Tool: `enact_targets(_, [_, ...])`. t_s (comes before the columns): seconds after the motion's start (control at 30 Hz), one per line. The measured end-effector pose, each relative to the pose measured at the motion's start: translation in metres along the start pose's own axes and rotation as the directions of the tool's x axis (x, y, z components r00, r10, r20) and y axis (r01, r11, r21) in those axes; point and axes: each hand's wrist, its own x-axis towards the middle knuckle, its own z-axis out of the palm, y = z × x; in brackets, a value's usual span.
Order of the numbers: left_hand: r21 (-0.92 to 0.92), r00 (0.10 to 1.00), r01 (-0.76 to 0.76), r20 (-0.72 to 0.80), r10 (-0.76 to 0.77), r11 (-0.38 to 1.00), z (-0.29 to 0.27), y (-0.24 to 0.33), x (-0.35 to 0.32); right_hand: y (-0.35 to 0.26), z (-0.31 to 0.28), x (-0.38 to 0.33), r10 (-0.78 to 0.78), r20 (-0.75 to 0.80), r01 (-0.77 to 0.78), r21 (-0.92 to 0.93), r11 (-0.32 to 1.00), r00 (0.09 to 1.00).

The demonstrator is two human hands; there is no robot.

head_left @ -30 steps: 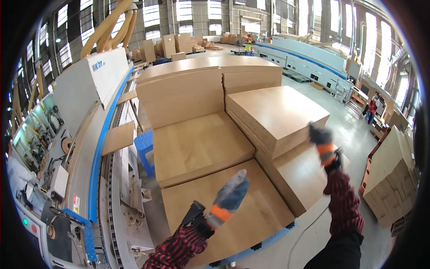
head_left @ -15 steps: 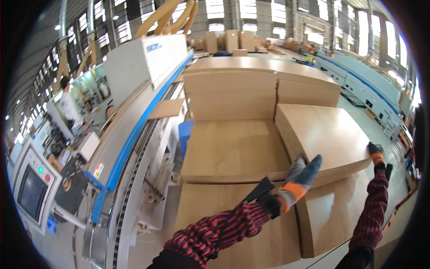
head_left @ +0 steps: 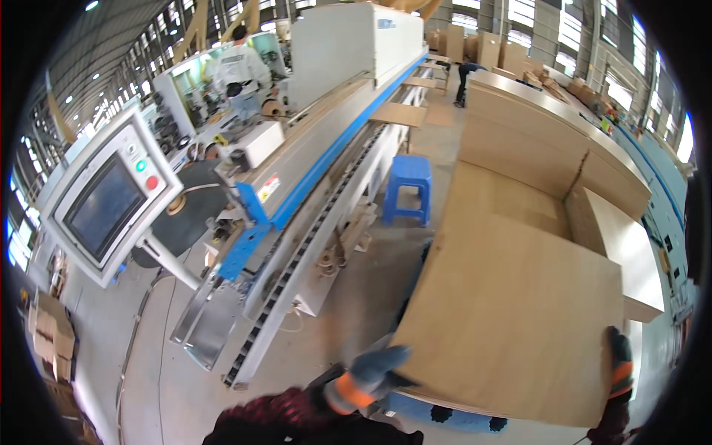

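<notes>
1. The room is a large factory hall with high windows and roof beams. A long white-and-blue edge-working machine (head_left: 334,141) runs up the left of the view, with a slatted feed track (head_left: 297,274) along its side.
2. Stacks of tan wood panels (head_left: 549,141) fill the right side, some higher than others, set close beside one another on the grey concrete floor (head_left: 356,289).
3. The panel (head_left: 512,319) in hand is the top sheet of the near stack, tilted and held clear at its near edge. My judgement: this is the lifting step, the sheet gripped at 2 sides.
4. A control screen (head_left: 111,200) on a swing arm hangs at the left; a blue plastic stool (head_left: 408,185) stands between machine and stacks.
5. 1 person (head_left: 241,74) stands at the far end of the machine, another bends far back by the stacks.
6. The left hand (head_left: 371,374), in a grey-and-orange glove, is closed on the panel's near left corner.
7. The right hand (head_left: 619,363), gloved alike, clasps the panel's right edge.
8. A next move would call for a level carry with both grips firm, since a wide sheet swings easily.
</notes>
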Motion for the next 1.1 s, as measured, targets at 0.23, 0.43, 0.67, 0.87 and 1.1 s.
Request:
enact_targets(0.23, [-0.076, 0.889, -0.373, -0.313, 0.333, 0.925, -0.212, 0.018, -0.222, 0.093, 0.244, 0.026, 0.233, 0.025, -0.231, 0.265, 0.936, 0.972])
enact_targets(0.43, [0.062, 0.532, -0.476, -0.774, 0.343, 0.877, -0.264, 0.074, -0.302, 0.143, 0.428, 0.016, 0.423, 0.080, -0.425, 0.001, 0.905, 0.903])
enact_targets(0.67, [0.860, -0.051, 0.479, -0.172, 0.984, 0.175, -0.332, 0.121, -0.336, 0.289, 0.522, -0.018, 0.331, 0.100, -0.342, 0.130, 0.931, 0.938])
enact_targets(0.87, [0.742, 0.565, 0.534, 0.045, 0.824, -0.406, -0.311, 0.106, -0.258, 0.350, 0.579, -0.020, 0.285, -0.080, -0.294, -0.125, 0.948, 0.955])
enact_targets(1.1, [0.628, 0.676, 0.506, 0.136, 0.724, -0.591, -0.343, 0.153, -0.180, 0.342, 0.584, 0.087, 0.327, -0.201, -0.336, -0.008, 0.942, 0.923])
